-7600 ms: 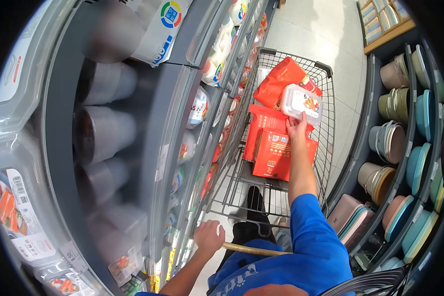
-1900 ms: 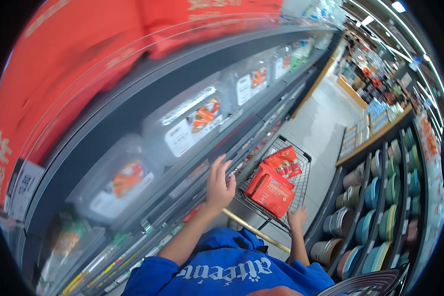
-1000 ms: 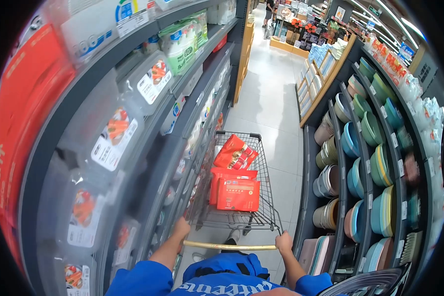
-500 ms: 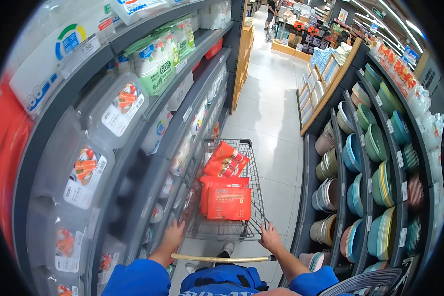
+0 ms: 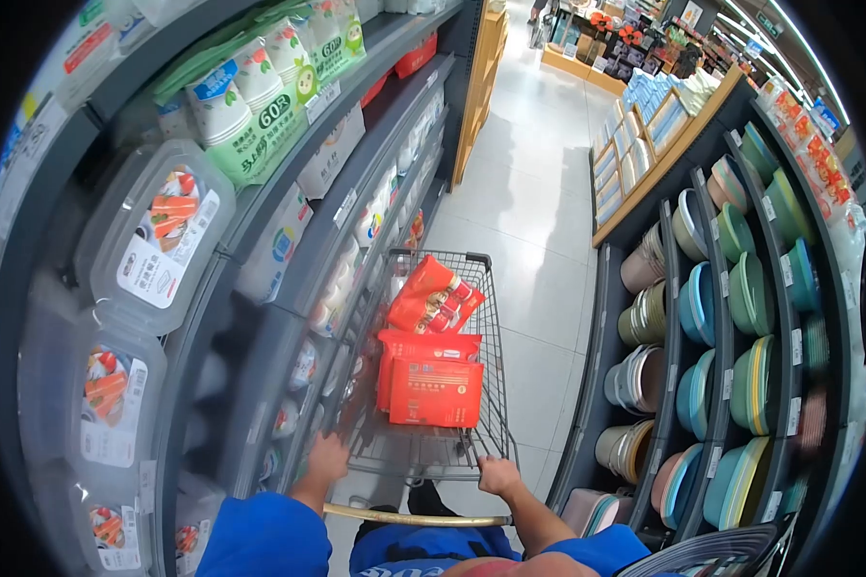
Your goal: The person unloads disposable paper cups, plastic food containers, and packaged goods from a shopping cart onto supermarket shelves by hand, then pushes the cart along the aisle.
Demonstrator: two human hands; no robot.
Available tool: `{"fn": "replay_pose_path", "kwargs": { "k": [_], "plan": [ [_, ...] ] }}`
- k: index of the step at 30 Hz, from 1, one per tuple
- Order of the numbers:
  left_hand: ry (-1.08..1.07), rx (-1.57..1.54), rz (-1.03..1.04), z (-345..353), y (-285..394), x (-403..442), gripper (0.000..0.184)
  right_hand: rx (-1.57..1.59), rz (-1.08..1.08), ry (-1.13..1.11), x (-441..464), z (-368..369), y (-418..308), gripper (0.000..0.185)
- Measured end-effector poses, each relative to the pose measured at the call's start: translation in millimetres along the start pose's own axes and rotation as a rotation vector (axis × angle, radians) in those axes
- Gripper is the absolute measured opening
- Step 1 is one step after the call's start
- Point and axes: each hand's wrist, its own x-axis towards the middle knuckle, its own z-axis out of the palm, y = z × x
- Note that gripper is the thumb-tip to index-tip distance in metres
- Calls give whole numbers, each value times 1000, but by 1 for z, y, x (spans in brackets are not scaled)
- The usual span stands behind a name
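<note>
Along a pale-tiled aisle [image 5: 539,231], the right hand [image 5: 499,475] is closed around the side frame of a dark-grey wire shopping cart [image 5: 478,260]. The left hand [image 5: 325,460], raised off the cart two seconds ago, now curls beside its gold-coloured handle [image 5: 417,516]; its grip is unclear. Green packs of paper cups [image 5: 269,120] loom nearer, suggesting forward rolling. Three red packages [image 5: 436,393] lie in the cart.

The person's right hand [image 5: 499,475] grips the frame of a wire shopping cart [image 5: 478,259]; the left hand [image 5: 327,459] is at the opposite side, its grip unclear. Red packages [image 5: 436,392] lie inside the cart. Clear containers [image 5: 168,240] line the left shelves [image 5: 277,361], and coloured basins [image 5: 749,291] stand on the right shelves [image 5: 671,337].
</note>
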Motion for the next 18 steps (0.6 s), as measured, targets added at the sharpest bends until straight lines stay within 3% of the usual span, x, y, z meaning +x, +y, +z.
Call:
{"fn": "replay_pose_path", "kwargs": {
  "k": [10,13,16,18],
  "plan": [
    [-55,24,3,-34,-17,29,26,53,54,-75,26,-31,-2,29],
    [39,49,3,-21,-22,37,28,58,59,-44,32,-32,3,32],
    [-109,50,28,-18,-30,50,56,54,78,-103,38,-46,2,31],
    [-71,33,27,-24,-32,52,46,52,75,-95,42,-49,4,31]
  ]
}}
